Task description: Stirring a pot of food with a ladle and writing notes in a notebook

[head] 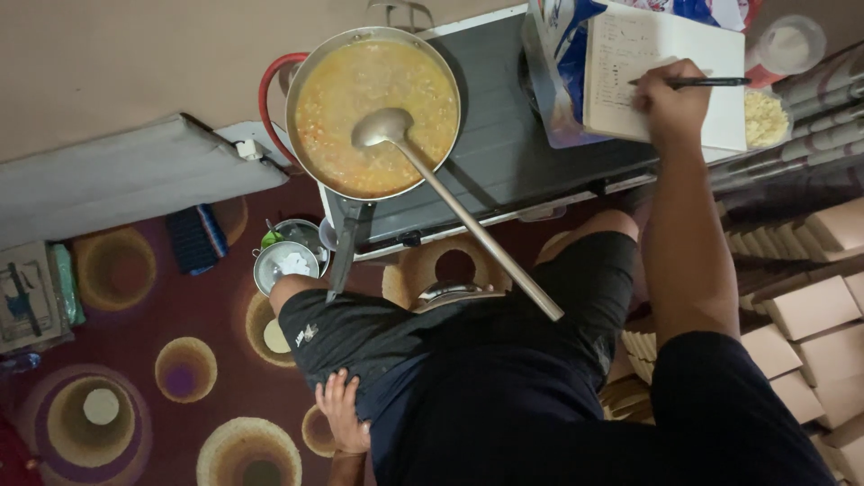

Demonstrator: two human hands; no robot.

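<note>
Two hands are in view, both belonging to the person wearing the camera. Largest item: a patterned carpet [135, 360] of dark red with round ringed motifs, covering the floor at left. Next, a flat dark cooktop [513, 144] sits at the far centre and serves as the worktop. On its left part stands a wide metal pan [373, 110] filled with thick yellow-orange food; a long-handled metal ladle [450, 202] rests with its bowl in the food and its handle slanting toward the near right. On the right part of the cooktop lies an open white notebook [661, 76], partly over a blue and white bag [553, 63]. The right hand [670, 103] is closed around a dark pen [693, 82], the tip touching the notebook page. The left hand [342, 414] lies flat, fingers spread, on the left thigh of the black shorts [450, 333], holding nothing. Two small metal bowls [288, 256] sit on the carpet near the pan handle.
</note>
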